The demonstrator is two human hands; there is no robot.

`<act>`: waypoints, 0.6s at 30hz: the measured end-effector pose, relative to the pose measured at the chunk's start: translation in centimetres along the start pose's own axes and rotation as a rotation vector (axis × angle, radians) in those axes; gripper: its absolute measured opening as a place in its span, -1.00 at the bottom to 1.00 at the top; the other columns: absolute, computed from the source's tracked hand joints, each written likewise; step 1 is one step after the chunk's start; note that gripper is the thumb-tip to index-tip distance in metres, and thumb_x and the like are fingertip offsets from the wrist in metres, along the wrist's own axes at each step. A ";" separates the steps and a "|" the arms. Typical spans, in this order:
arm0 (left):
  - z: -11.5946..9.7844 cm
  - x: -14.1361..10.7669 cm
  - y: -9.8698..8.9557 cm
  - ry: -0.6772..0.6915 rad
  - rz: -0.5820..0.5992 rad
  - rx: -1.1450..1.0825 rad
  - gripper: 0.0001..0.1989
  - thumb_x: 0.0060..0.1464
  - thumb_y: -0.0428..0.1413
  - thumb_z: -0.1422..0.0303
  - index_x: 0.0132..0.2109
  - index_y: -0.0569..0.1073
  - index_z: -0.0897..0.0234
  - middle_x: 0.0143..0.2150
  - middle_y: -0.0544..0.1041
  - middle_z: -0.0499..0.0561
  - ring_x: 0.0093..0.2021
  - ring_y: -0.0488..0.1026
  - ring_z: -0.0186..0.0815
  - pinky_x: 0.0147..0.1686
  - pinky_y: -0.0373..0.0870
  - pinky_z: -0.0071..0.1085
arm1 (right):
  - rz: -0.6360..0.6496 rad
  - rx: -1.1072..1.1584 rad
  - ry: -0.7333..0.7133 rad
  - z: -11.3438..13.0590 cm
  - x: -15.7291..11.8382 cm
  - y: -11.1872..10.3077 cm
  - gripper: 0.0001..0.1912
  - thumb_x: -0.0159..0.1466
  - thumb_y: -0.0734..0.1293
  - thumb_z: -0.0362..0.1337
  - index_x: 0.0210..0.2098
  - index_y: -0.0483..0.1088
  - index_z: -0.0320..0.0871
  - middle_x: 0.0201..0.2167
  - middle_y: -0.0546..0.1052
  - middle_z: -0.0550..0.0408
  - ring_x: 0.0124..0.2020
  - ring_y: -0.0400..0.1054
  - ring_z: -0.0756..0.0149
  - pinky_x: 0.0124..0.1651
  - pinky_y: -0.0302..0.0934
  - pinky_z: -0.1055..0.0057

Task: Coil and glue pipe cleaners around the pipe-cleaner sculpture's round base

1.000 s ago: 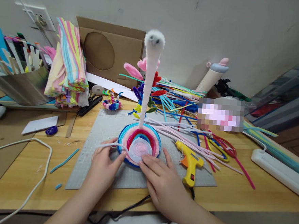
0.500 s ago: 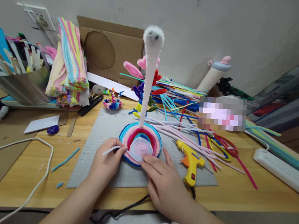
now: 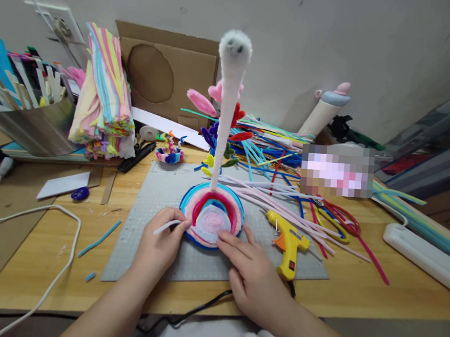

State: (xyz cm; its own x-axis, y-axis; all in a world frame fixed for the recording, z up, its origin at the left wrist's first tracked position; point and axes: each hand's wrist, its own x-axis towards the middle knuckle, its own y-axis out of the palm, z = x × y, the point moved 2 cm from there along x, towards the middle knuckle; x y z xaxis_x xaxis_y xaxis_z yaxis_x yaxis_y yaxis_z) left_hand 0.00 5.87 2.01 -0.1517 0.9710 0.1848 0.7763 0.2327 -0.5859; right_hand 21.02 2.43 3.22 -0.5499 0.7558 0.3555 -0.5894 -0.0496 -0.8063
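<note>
A round base (image 3: 187,203) of coiled pipe cleaners, in blue, pink, red and white rings, lies on the grey cutting mat. From its far side rises a fuzzy white stalk (image 3: 225,114) with a rounded, dark-eyed head and pink, red, purple, green and yellow petal shapes around it. At the base's left edge, my left hand (image 3: 162,238) is closed in a pinch on a pale pipe cleaner (image 3: 167,227), whose end sticks out over the hand. My right hand (image 3: 250,270) lies with outstretched fingers on the lower right of the coil, fingertips touching it.
Right of my hand lies a yellow glue gun (image 3: 288,242) with a black cord. Loose pipe cleaners (image 3: 268,205) and scissors (image 3: 331,224) are beyond it. Bundled pipe cleaners (image 3: 109,83), a metal holder (image 3: 42,130) and cut cardboard (image 3: 189,71) stand at the back left.
My right hand has slid slightly right and its fingers have drawn back a little from the coil's centre. My left hand keeps its pinch. The view has shifted slightly.
</note>
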 end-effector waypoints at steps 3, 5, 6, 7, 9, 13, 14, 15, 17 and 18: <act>0.1 0.0 0.0 0.005 0.002 -0.004 -0.87 0.04 0.09 0.30 -0.43 0.40 0.20 -0.34 0.51 -0.05 -0.28 0.44 -0.27 -0.23 0.32 -0.35 | 0.019 -0.009 -0.008 0.0 0.0 0.0 -0.45 0.10 0.13 -0.55 0.06 0.36 -0.21 0.09 0.44 -0.09 0.16 0.26 0.20 0.31 -0.06 -0.06; 0.1 0.0 0.0 0.007 0.007 -0.006 -0.86 0.05 0.08 0.30 -0.43 0.39 0.20 -0.33 0.51 -0.05 -0.27 0.44 -0.27 -0.23 0.32 -0.35 | 0.029 -0.018 -0.018 0.0 0.0 0.1 -0.45 0.11 0.14 -0.55 0.07 0.35 -0.19 0.09 0.43 -0.07 0.15 0.26 0.21 0.32 -0.09 -0.06; 0.2 -0.1 0.0 0.008 0.010 -0.005 -0.86 0.06 0.08 0.30 -0.43 0.39 0.20 -0.33 0.51 -0.05 -0.28 0.44 -0.27 -0.23 0.32 -0.35 | 0.032 -0.028 -0.027 -0.1 0.0 0.1 -0.45 0.12 0.14 -0.55 0.08 0.35 -0.18 0.09 0.43 -0.07 0.15 0.26 0.21 0.32 -0.11 -0.06; 0.2 -0.1 0.0 0.008 0.012 -0.004 -0.86 0.06 0.08 0.30 -0.43 0.39 0.20 -0.33 0.51 -0.05 -0.28 0.43 -0.27 -0.23 0.32 -0.35 | 0.033 -0.041 -0.036 0.0 0.0 0.2 -0.46 0.13 0.15 -0.55 0.09 0.35 -0.18 0.09 0.43 -0.07 0.15 0.27 0.21 0.32 -0.12 -0.07; 0.3 -0.1 0.0 0.006 0.016 0.000 -0.87 0.06 0.08 0.30 -0.43 0.40 0.19 -0.34 0.51 -0.05 -0.29 0.43 -0.27 -0.24 0.32 -0.35 | 0.034 -0.071 -0.053 0.0 0.0 0.3 -0.46 0.14 0.16 -0.55 0.09 0.35 -0.17 0.08 0.44 -0.07 0.14 0.27 0.20 0.32 -0.14 -0.08; 0.3 0.1 0.1 -0.001 0.018 0.011 -0.87 0.06 0.08 0.29 -0.43 0.40 0.20 -0.36 0.51 -0.05 -0.30 0.43 -0.27 -0.24 0.32 -0.35 | 0.041 -0.107 -0.061 0.4 0.4 0.3 -0.48 0.14 0.18 -0.54 0.08 0.35 -0.17 0.05 0.46 -0.05 0.10 0.28 0.19 0.33 -0.16 -0.06; 0.3 0.1 0.1 -0.004 0.018 0.013 -0.87 0.05 0.08 0.29 -0.42 0.41 0.20 -0.36 0.51 -0.05 -0.30 0.43 -0.27 -0.25 0.32 -0.35 | 0.047 -0.108 -0.059 0.5 0.5 0.3 -0.48 0.14 0.18 -0.53 0.08 0.35 -0.16 0.03 0.47 -0.05 0.09 0.29 0.19 0.33 -0.16 -0.06; 0.3 0.2 0.1 -0.008 0.018 0.017 -0.87 0.05 0.08 0.29 -0.42 0.41 0.20 -0.37 0.51 -0.05 -0.31 0.43 -0.27 -0.26 0.32 -0.35 | 0.055 -0.108 -0.054 0.5 0.7 0.4 -0.49 0.14 0.18 -0.53 0.07 0.36 -0.16 0.02 0.47 -0.04 0.07 0.29 0.19 0.33 -0.16 -0.06; 0.2 0.3 0.1 -0.017 0.019 0.027 -0.86 0.05 0.09 0.28 -0.43 0.41 0.20 -0.40 0.51 -0.06 -0.33 0.44 -0.28 -0.28 0.32 -0.37 | 0.077 -0.110 -0.040 0.6 0.9 0.5 -0.49 0.14 0.18 -0.52 0.07 0.36 -0.15 -0.02 0.48 -0.02 0.03 0.29 0.18 0.32 -0.13 -0.05; 0.1 0.3 0.1 -0.021 0.020 0.036 -0.86 0.04 0.09 0.27 -0.43 0.42 0.20 -0.41 0.51 -0.07 -0.34 0.44 -0.28 -0.29 0.32 -0.37 | 0.090 -0.112 -0.034 0.6 0.9 0.5 -0.49 0.14 0.18 -0.52 0.08 0.35 -0.15 -0.03 0.48 -0.02 0.02 0.29 0.17 0.31 -0.12 -0.05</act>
State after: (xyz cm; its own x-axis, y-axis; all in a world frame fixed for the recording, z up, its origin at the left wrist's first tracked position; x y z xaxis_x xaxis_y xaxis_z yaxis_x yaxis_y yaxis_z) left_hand -0.03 6.20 1.92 -0.1492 0.9764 0.1563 0.7568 0.2145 -0.6175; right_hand 19.81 2.71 3.41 -0.6182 0.7290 0.2939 -0.4685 -0.0415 -0.8825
